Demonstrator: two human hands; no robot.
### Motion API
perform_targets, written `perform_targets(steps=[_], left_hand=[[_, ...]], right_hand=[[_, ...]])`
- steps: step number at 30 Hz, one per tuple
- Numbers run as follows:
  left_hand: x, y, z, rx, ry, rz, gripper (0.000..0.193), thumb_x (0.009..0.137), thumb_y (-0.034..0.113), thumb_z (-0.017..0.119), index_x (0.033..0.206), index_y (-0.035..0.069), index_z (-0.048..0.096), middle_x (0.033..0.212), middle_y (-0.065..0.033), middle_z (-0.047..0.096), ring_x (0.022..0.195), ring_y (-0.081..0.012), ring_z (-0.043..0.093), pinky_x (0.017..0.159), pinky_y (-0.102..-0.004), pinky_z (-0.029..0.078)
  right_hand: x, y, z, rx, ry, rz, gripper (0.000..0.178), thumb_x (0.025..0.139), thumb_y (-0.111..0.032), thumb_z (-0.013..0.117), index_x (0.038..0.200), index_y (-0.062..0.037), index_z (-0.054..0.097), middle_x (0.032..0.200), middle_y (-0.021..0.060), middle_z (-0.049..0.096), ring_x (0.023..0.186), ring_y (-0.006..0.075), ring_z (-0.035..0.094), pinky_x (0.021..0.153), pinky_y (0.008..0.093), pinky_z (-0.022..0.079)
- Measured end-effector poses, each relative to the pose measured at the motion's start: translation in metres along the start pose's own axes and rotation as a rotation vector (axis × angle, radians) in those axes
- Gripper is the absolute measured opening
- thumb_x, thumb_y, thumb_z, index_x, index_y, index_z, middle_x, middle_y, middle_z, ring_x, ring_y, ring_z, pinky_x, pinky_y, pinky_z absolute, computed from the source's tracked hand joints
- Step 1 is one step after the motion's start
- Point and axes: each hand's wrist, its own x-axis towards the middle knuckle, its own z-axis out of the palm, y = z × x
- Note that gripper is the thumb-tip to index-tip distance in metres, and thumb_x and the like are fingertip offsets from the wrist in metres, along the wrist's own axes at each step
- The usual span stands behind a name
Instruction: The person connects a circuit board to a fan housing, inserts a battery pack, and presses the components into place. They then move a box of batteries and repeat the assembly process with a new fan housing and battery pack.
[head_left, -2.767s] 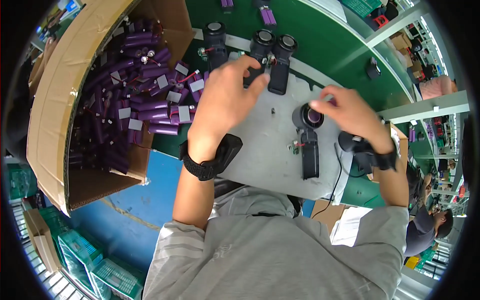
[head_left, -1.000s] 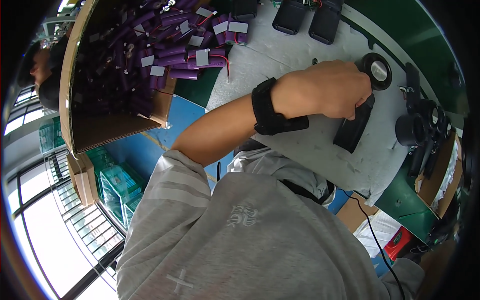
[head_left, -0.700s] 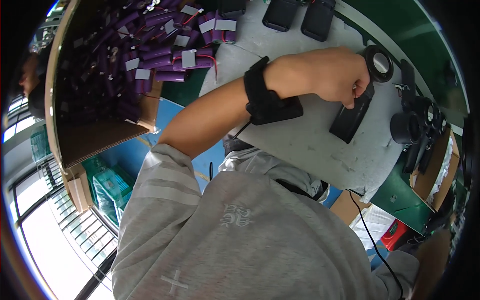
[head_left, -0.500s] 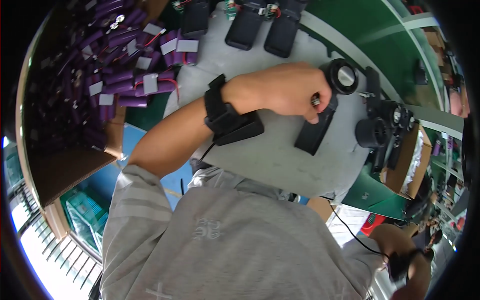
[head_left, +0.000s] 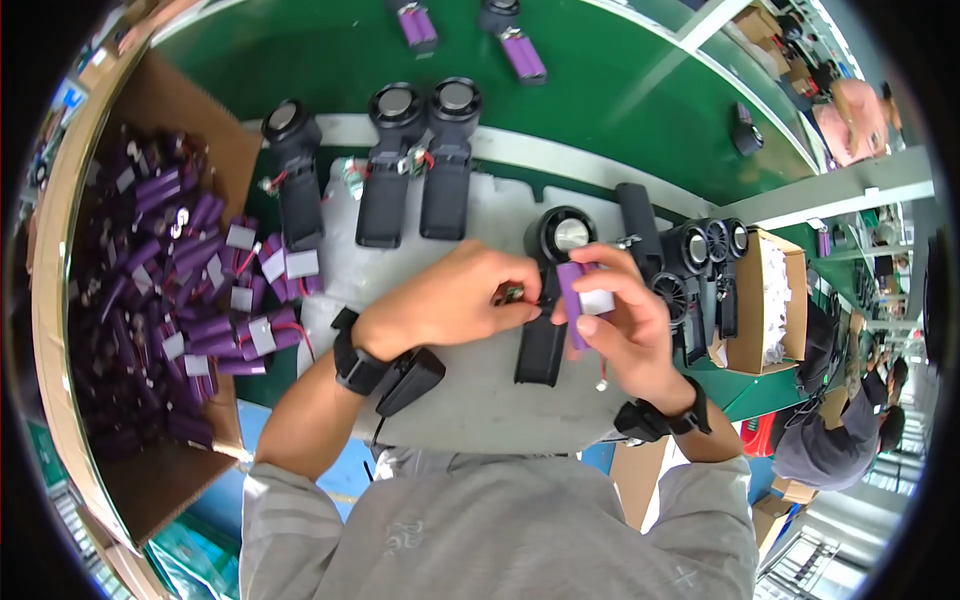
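My right hand grips a purple cylindrical battery pack with a white label. It is held just above a black flashlight-shaped housing lying on the grey mat. My left hand pinches a small circuit piece with wires right beside the battery, fingertips nearly touching my right hand. Both wrists wear black bands.
Three more black housings lie in a row at the mat's far edge. A cardboard box full of purple batteries stands on the left. Several finished black units and a small carton are on the right. Another person sits lower right.
My right hand has come back into view holding a purple battery. My left hand moved from the housing's head to meet it over the housing. The view has tilted back toward the bench.
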Motion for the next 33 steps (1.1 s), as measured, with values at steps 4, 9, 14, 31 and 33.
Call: perform_targets(steps=[4, 9, 14, 31, 33], left_hand=[[0.003, 0.001, 0.0, 0.024, 0.004, 0.035, 0.012, 0.081, 0.011, 0.07, 0.087, 0.002, 0.066, 0.068, -0.0125, 0.063, 0.058, -0.0253, 0.06, 0.055, -0.0354, 0.045], [0.002, -0.002, 0.003, 0.023, 0.043, -0.034, 0.012, 0.076, 0.004, 0.074, 0.085, 0.003, 0.067, 0.071, -0.0052, 0.065, 0.053, -0.0141, 0.055, 0.05, -0.0277, 0.042], [0.003, 0.007, -0.002, 0.09, 0.007, -0.061, 0.014, 0.074, 0.003, 0.075, 0.084, 0.003, 0.064, 0.076, -0.0091, 0.063, 0.054, -0.0182, 0.054, 0.051, -0.0294, 0.043], [0.003, 0.001, 0.001, 0.03, 0.046, -0.104, 0.024, 0.071, 0.004, 0.078, 0.081, 0.004, 0.055, 0.079, -0.0066, 0.058, 0.064, -0.0186, 0.053, 0.058, -0.0311, 0.043], [0.0, 0.0, -0.001, -0.009, 0.046, -0.156, 0.025, 0.071, 0.004, 0.078, 0.082, 0.004, 0.055, 0.079, -0.0061, 0.059, 0.064, -0.0176, 0.054, 0.059, -0.0302, 0.044]], right_hand=[[0.01, 0.031, -0.012, 0.087, -0.095, -0.245, 0.047, 0.081, 0.004, 0.048, 0.129, 0.004, 0.051, 0.145, 0.0179, 0.029, 0.104, 0.0291, 0.062, 0.08, 0.0377, 0.056], [0.006, 0.029, -0.011, 0.049, -0.167, -0.34, 0.066, 0.067, 0.014, 0.036, 0.131, 0.0055, 0.049, 0.148, 0.0218, 0.023, 0.115, 0.0315, 0.056, 0.095, 0.0414, 0.051], [0.002, 0.032, -0.009, -0.043, -0.031, -0.359, 0.072, 0.064, 0.017, 0.038, 0.134, 0.0059, 0.047, 0.147, 0.0242, 0.024, 0.117, 0.0312, 0.055, 0.095, 0.0383, 0.049], [0.005, 0.041, -0.013, -0.255, 0.099, -0.456, 0.062, 0.081, -0.016, 0.069, 0.134, 0.0037, 0.043, 0.139, 0.0213, 0.035, 0.101, 0.0241, 0.061, 0.078, 0.0334, 0.055], [0.001, 0.043, -0.014, -0.068, 0.079, -0.387, 0.058, 0.085, -0.027, 0.068, 0.128, 0.0042, 0.045, 0.134, 0.0208, 0.041, 0.093, 0.0224, 0.063, 0.072, 0.0318, 0.054]])
